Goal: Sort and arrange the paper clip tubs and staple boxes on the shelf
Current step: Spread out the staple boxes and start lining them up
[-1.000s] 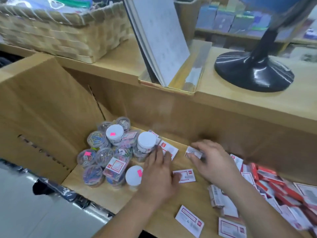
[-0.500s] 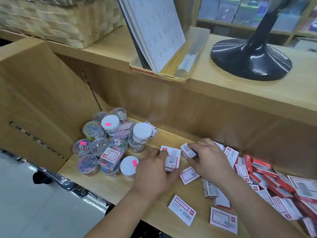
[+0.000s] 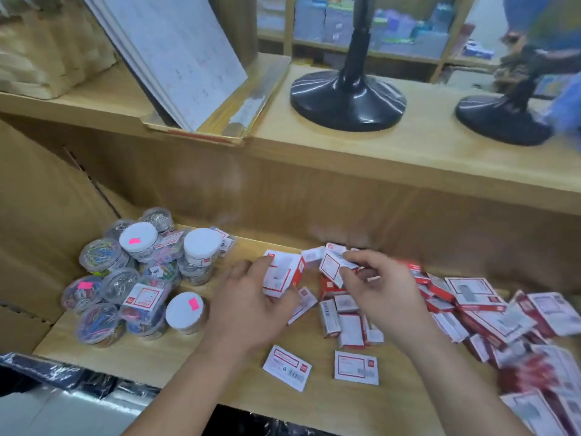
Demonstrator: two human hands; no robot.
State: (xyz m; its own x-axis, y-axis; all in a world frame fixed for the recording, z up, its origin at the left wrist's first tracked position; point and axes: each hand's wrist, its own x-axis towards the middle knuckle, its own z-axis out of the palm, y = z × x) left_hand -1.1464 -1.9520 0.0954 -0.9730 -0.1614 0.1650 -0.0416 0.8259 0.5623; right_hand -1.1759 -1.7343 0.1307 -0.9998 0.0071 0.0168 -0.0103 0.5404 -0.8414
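though blurred, a white, red-sided staple box point(image 3: 280, 273)

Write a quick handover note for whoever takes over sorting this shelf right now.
Left hand grips a red-and-white staple box. Right hand pinches a smaller box.
Paper clip tubs sit clustered at the left end of the shelf; staple boxes lie in a loose heap on the right, two more near the front edge.
Done: tubs mostly grouped.
Left: straighten the tubs, line up the staple boxes.
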